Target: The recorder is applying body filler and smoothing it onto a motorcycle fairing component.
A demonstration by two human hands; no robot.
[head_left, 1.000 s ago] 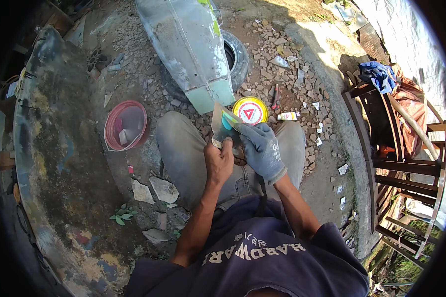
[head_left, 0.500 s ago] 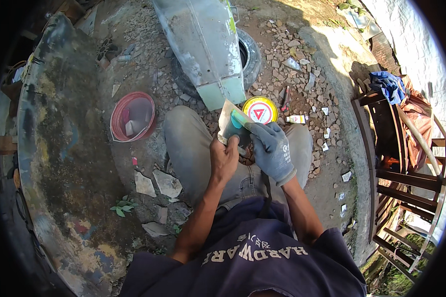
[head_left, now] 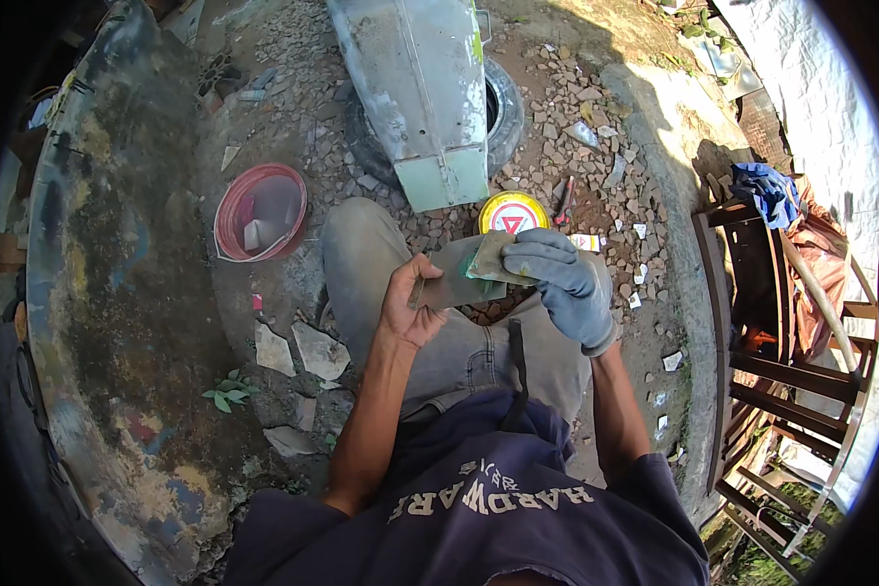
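My bare left hand point(head_left: 412, 305) grips a thin dark grey sheet point(head_left: 449, 285) by its left side, with the thumb on top. In a grey work glove, my right hand point(head_left: 568, 283) holds a flat beige piece point(head_left: 493, 256), tilted over the sheet's right part. Turquoise-green paste point(head_left: 472, 267) shows along the beige piece's left edge, where the two flat pieces meet or overlap. Just beyond the right hand stands a round can with a yellow rim point(head_left: 514, 210). Beside it lies a small white and yellow tube point(head_left: 586, 242), partly hidden by the glove.
A greyish metal panel point(head_left: 415, 98) rests on a tyre point(head_left: 510, 112) ahead. To the left is a red bucket point(head_left: 221, 227) of cloudy water. A red-and-dark hand tool point(head_left: 565, 199) lies on rubble. Wooden furniture point(head_left: 796, 366) stands right; a stained concrete slab point(head_left: 127, 322) runs along the left.
The beige piece has passed from the left hand to the right. My hands have moved apart, the right one rightward, and the grey sheet is now turned flatter in the left.
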